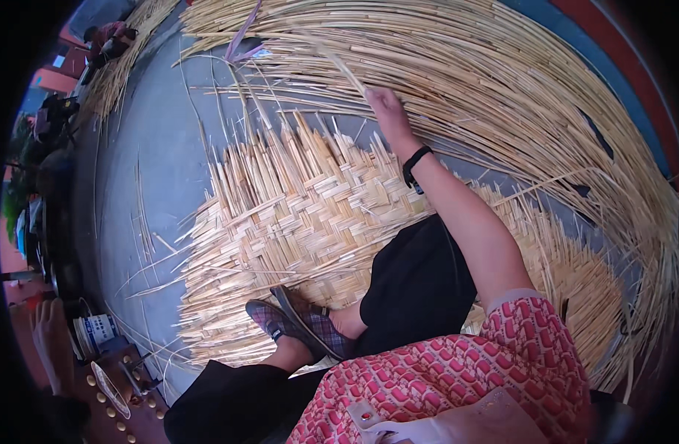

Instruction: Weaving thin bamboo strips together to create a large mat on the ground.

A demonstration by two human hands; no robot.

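Observation:
My right hand (388, 112), with a dark band on the wrist, is raised past the far edge of a woven mat (310, 207). Its fingers are closed on one end of a pale reed strip (342, 68), which slants up and left, blurred toward its far end. Beneath lies the mat, a diagonal weave of flat split reeds, with loose strip ends (239, 174) sticking up along its far edge. My crossed feet in plaid shoes (299, 325) rest on it. My left hand is not in view.
A large heap of long reeds (458, 74) curves along the back and right. Another person (108, 43) sits at the far left beside more reeds (114, 89). Someone's hand (51, 337) shows at the left edge, near a low brown surface with round studs (106, 414).

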